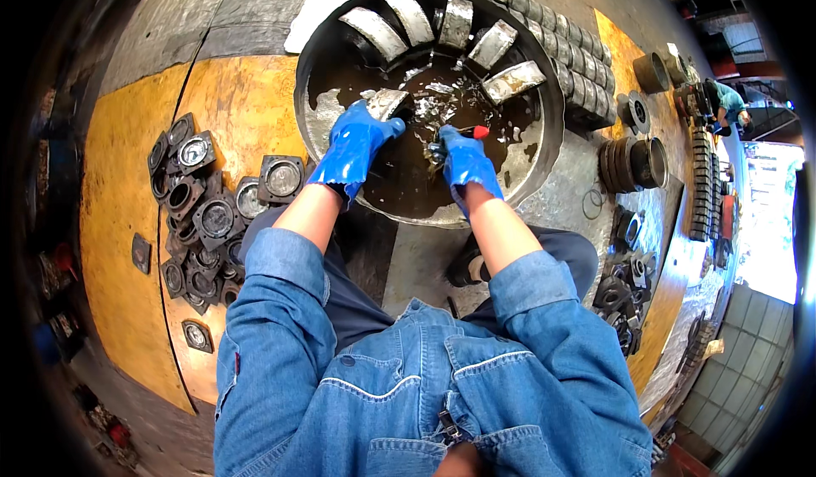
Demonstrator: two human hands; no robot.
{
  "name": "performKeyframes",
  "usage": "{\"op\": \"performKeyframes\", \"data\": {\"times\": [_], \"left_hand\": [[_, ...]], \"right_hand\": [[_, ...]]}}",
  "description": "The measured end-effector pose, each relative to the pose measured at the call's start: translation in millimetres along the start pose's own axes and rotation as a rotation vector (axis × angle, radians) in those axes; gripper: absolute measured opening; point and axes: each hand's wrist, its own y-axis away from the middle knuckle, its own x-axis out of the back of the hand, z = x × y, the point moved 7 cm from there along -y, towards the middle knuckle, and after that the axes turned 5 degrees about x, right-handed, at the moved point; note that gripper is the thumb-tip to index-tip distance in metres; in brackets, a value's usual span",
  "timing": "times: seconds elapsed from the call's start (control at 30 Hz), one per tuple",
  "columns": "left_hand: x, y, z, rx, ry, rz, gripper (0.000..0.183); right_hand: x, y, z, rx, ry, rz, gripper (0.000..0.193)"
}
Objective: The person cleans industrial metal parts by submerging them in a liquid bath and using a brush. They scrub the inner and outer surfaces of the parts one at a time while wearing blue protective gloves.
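Observation:
My left hand (355,146), in a blue rubber glove, grips a metal block (387,103) over the dark liquid in a large round tub (557,129). Its wet face is silvery. My right hand (465,161), gloved alike, is closed around a slim tool with a red end (480,132); the glove hides most of it, so I cannot tell its kind. Several similar blocks lean along the tub's far inner wall, among them one pale block (456,22) at the top and another block (513,82) at the right. Light scum floats between my hands.
Square metal parts with round recesses (217,218) lie piled at the left on a yellowish board (127,197). Stacked rows of dark blocks (578,61) stand beyond the tub's right side. Metal rings (650,163) sit farther right. Another person (729,103) bends over at the far right.

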Motion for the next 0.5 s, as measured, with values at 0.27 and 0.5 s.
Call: {"op": "performKeyframes", "data": {"times": [0.27, 0.5], "left_hand": [[-14.7, 14.6, 21.5, 0.040, -0.251, -0.005, 0.083], [-33.7, 30.5, 49.1, -0.007, -0.399, -0.046, 0.073]], "right_hand": [[-4.3, 35.1, 10.2, 0.538, 0.645, -0.561, 0.020], [53.3, 24.7, -36.0, 0.315, -0.077, -0.236, 0.028]]}}
